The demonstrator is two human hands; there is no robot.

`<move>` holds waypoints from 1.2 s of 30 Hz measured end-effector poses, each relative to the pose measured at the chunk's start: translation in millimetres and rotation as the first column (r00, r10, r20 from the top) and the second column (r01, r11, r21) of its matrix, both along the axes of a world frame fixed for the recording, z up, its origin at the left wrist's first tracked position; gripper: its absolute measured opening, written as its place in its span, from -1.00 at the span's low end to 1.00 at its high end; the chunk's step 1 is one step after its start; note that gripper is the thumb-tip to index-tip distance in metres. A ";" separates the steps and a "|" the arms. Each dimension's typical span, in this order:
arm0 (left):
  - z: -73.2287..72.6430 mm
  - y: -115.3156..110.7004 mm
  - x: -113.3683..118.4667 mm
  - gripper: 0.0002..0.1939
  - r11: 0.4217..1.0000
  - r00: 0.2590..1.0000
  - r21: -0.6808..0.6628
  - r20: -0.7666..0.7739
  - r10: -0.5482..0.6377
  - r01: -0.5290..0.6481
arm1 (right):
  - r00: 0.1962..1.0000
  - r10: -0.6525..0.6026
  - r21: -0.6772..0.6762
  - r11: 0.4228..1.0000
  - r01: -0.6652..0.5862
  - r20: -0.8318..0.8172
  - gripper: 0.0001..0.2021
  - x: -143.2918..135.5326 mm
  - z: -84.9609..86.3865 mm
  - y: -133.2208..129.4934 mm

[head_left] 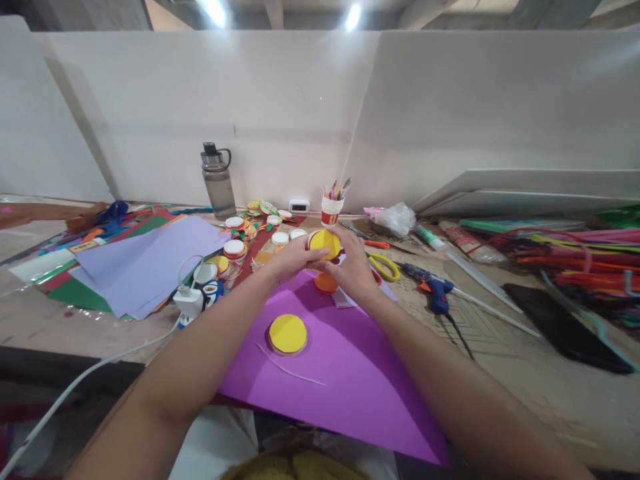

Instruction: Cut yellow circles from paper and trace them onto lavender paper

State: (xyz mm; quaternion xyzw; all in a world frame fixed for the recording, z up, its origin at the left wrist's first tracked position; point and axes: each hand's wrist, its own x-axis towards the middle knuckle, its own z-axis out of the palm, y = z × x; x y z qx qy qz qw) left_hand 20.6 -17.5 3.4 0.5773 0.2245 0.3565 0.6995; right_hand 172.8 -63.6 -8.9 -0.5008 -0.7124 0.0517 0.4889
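My left hand [293,259] grips a yellow-topped round disc [325,244] by its left side, with the thumb across its face. Curled around the right side of the same disc, my right hand [354,263] touches its edge with the fingers. Just below them lies an orange round piece [326,284], beside some pale folded paper partly hidden by my right hand. Closer to me, a second yellow-topped disc [288,333] rests flat on the purple sheet [350,380]. A thin white strip [295,375] curves in front of it.
Yellow-handled scissors [384,267] and a blue glue gun [436,291] lie to the right, near a dark phone [567,327]. Lilac paper [150,260], a white plug [189,301] and several white-topped discs [234,249] are leftward. A bottle [219,187] and pen cup [331,208] stand behind.
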 end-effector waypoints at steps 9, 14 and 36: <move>1.5 -2.0 2.1 -0.64 0.990 0.999 -0.141 0.046 -0.019 0.025 | 0.961 0.102 -0.148 0.979 -0.143 -0.257 -0.31 3.4 -1.6 4.7; 3.7 -5.2 4.7 -0.68 0.995 0.999 -0.093 0.028 -0.022 0.025 | 0.960 0.123 -0.109 0.982 -0.155 -0.252 -0.30 2.6 -5.8 5.5; 11.6 22.4 -11.2 -0.71 0.695 0.685 -0.122 0.117 0.719 -0.709 | 0.864 0.503 -0.431 0.779 -0.456 -0.005 -0.52 -1.0 23.9 -20.5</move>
